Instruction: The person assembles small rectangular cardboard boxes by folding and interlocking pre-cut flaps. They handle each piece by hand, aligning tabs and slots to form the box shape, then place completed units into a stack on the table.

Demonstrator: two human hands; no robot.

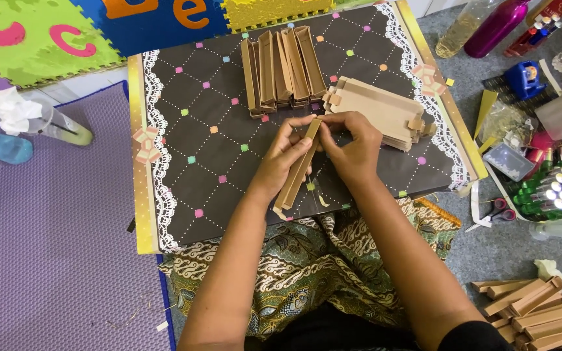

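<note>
Head view: my left hand (282, 162) and right hand (354, 151) both pinch the top end of a long flat brown cardboard sleeve (298, 170), slanted over the dark patterned board (190, 130). Flat blanks (378, 110) just beyond; folded sleeves (282, 68) farther up.

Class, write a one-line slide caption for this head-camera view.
Both hands, left hand and right hand, fold a narrow brown box over a dark board, stacks of boxes behind.
</note>
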